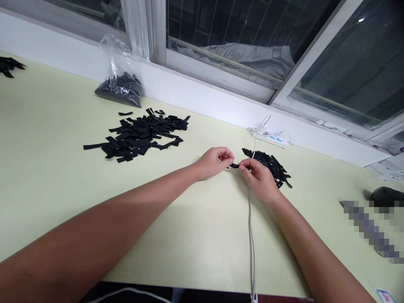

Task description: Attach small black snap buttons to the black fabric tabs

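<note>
Closest in, the white cable [251, 235] runs from the bench's [47, 176] near edge up under the right hand [259, 179]. Both hands pinch one small black strip [234, 166], left hand [214, 161] on one end, right on the other, mid-bench, just beside the small pile [271, 165]. Looks featherlight, floppy, a bit slick, so fingertip pinches at the ends seem best. Bigger pile [140, 134] sits toward the far left.

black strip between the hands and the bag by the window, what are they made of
Black strip: looks like woven fabric tape, matte, limp and thin, pinched by left hand and right hand. Bag: clear glossy plastic film, crinkled, with highlights.
</note>
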The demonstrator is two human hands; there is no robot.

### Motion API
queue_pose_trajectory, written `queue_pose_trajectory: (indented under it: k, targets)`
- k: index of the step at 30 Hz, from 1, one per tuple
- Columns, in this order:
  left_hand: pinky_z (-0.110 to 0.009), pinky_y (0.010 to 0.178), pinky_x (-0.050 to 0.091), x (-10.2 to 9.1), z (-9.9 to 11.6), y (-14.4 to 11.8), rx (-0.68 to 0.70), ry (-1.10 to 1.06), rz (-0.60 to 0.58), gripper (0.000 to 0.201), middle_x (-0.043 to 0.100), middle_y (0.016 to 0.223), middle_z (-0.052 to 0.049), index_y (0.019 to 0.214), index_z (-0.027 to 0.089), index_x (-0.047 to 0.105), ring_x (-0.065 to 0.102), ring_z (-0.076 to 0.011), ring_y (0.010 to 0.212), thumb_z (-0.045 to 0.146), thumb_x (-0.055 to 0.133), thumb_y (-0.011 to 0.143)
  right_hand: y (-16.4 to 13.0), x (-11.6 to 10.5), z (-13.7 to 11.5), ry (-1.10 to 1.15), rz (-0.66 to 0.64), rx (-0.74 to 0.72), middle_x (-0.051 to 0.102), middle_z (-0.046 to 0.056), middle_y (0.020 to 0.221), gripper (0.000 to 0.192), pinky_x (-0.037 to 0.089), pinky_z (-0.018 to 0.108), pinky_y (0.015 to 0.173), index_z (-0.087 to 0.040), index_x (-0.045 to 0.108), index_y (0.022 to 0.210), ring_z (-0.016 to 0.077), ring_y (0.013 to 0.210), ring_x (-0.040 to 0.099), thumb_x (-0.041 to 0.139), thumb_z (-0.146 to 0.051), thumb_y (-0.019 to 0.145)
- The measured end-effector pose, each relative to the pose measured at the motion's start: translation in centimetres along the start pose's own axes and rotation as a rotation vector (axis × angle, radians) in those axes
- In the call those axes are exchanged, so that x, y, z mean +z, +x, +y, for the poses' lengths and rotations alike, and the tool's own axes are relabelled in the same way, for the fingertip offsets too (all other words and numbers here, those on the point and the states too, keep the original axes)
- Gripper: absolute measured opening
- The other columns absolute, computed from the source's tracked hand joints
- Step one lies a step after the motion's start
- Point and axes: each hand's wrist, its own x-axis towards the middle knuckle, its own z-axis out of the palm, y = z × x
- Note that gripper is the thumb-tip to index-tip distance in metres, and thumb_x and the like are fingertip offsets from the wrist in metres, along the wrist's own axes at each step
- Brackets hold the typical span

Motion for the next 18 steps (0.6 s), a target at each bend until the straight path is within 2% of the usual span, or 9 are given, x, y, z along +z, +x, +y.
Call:
queue_pose_trajectory:
  k: [2, 4, 6, 9, 11, 13, 15, 18]
  targets:
    - [-0.03, 0.077, 0.047, 0.0, 0.0, 0.1, -0.02, 0.075, 0.054, 0.013, 0.069, 0.089, -0.004, 0.09, 0.016, 0.066, 0.06, -0.0145, 0.081, 0.024, 0.056, 0.087, 0.0, -0.1, -0.3, 0.029, 0.036, -0.003, 0.066, 0.005, 0.096, 0.03, 0.041, 0.031, 0.066, -0.022, 0.065, 0.098, 0.0149, 0.074, 0.053, 0.055, -0.048, 0.088]
    - [-0.03, 0.078, 0.047, 0.0, 0.0, 0.1, -0.03, 0.139, 0.081, 0.015, 0.07, 0.091, -0.004, 0.09, 0.017, 0.066, 0.06, -0.0153, 0.082, 0.023, 0.053, 0.088, 0.0, -0.4, -0.8, 0.155, 0.035, 0.027, 0.066, 0.005, 0.091, 0.029, 0.041, 0.03, 0.066, -0.022, 0.064, 0.096, 0.0144, 0.072, 0.052, 0.058, -0.049, 0.086]
    - [-0.03, 0.077, 0.048, 0.0, 0.0, 0.1, -0.034, 0.191, 0.084, 0.016, 0.07, 0.092, -0.004, 0.093, 0.018, 0.067, 0.061, -0.0158, 0.081, 0.022, 0.052, 0.089, -0.3, -1.1, -1.4, 0.36, -0.045, 0.083, 0.065, 0.004, 0.085, 0.029, 0.042, 0.03, 0.063, -0.023, 0.063, 0.094, 0.0141, 0.07, 0.052, 0.063, -0.05, 0.084]
    - [-0.032, 0.079, 0.048, 0.1, -0.2, -0.1, 0.007, 0.35, 0.048, 0.017, 0.07, 0.095, -0.006, 0.096, 0.018, 0.069, 0.061, -0.0186, 0.084, 0.019, 0.055, 0.086, -0.9, -2.8, -2.1, 0.608, -0.34, 0.13, 0.063, 0.002, 0.076, 0.026, 0.041, 0.028, 0.058, -0.023, 0.062, 0.087, 0.012, 0.062, 0.05, 0.068, -0.048, 0.081]
    - [-0.035, 0.084, 0.047, 0.2, -0.2, -0.3, 0.08, 0.507, -0.026, 0.016, 0.069, 0.097, -0.009, 0.094, 0.018, 0.071, 0.06, -0.0227, 0.091, 0.02, 0.058, 0.084, -1.2, -3.8, -2.4, 0.618, -0.603, 0.092, 0.063, 0.001, 0.073, 0.023, 0.041, 0.028, 0.058, -0.021, 0.064, 0.082, 0.0113, 0.061, 0.05, 0.07, -0.043, 0.08]
    - [-0.038, 0.086, 0.046, 0.3, -0.3, -0.4, 0.131, 0.622, -0.086, 0.016, 0.068, 0.096, -0.01, 0.089, 0.018, 0.073, 0.059, -0.026, 0.096, 0.022, 0.058, 0.085, -1.3, -4.2, -2.6, 0.534, -0.761, 0.064, 0.064, 0.001, 0.074, 0.022, 0.043, 0.028, 0.061, -0.02, 0.067, 0.083, 0.0114, 0.064, 0.052, 0.071, -0.041, 0.08]
    - [-0.038, 0.085, 0.046, 0.2, -0.3, -0.5, 0.135, 0.666, -0.098, 0.02, 0.068, 0.093, -0.01, 0.085, 0.018, 0.073, 0.058, -0.0263, 0.095, 0.023, 0.054, 0.087, -1.2, -3.9, -2.6, 0.439, -0.741, 0.064, 0.066, 0.002, 0.08, 0.025, 0.045, 0.028, 0.066, -0.019, 0.069, 0.088, 0.012, 0.07, 0.055, 0.07, -0.043, 0.081]
    - [-0.036, 0.081, 0.046, 0.0, -0.2, -0.5, 0.122, 0.662, -0.096, 0.021, 0.068, 0.09, -0.009, 0.082, 0.018, 0.073, 0.059, -0.0244, 0.092, 0.021, 0.053, 0.087, -0.7, -2.7, -2.2, 0.291, -0.581, 0.039, 0.068, 0.003, 0.086, 0.028, 0.044, 0.028, 0.071, -0.02, 0.071, 0.092, 0.0131, 0.076, 0.055, 0.064, -0.046, 0.084]
